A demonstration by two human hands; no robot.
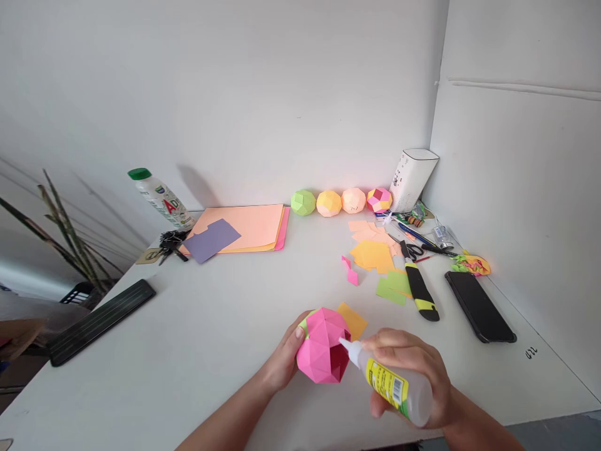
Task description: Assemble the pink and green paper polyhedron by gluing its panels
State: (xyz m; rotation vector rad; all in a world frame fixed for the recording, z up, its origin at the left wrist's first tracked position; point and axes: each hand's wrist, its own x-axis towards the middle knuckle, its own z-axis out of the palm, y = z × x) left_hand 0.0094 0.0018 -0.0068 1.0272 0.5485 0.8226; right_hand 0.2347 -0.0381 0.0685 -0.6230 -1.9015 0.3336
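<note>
My left hand [285, 358] is closed around a pink folded-paper ball [323, 344] with a bit of green at its back, held just above the white table [211, 326]. My right hand [416, 369] grips a clear glue bottle [392, 383] with a yellow label. The bottle's white nozzle touches the ball's right side. A small orange paper square [354, 319] lies right behind the ball.
Three paper balls and a multicoloured one [340, 201] line the back wall beside a white box [413, 178]. Loose paper squares [375, 254], scissors, a utility knife [421, 290] and a phone [479, 305] lie to the right. Coloured sheets [244, 227], keys, a drink bottle [162, 197] and a black bar [101, 319] lie to the left.
</note>
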